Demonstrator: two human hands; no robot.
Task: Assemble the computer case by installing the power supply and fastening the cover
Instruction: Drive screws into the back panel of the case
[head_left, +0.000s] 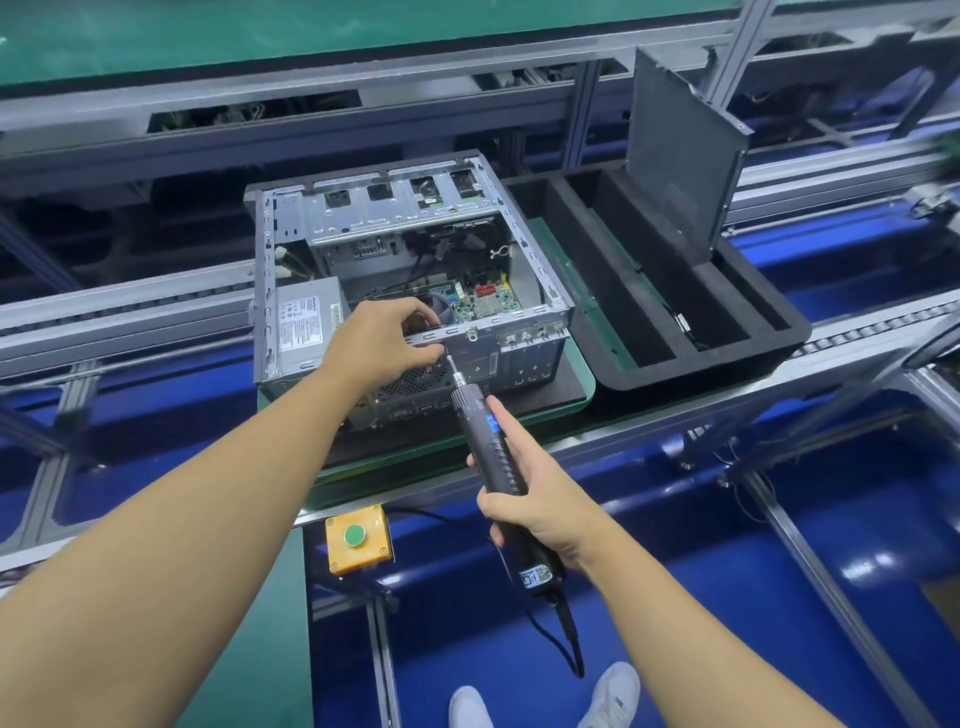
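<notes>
My left grip curls over the rear top rail of the open computer case, thumb beside the bit. My right grip wraps the electric screwdriver, its tip on the rear panel. The power supply sits inside at left, and the cover leans in the foam tray.

Silver-grey metal computer case on a green mat; matt black foam tray at right; yellow control box, green button, near.
</notes>
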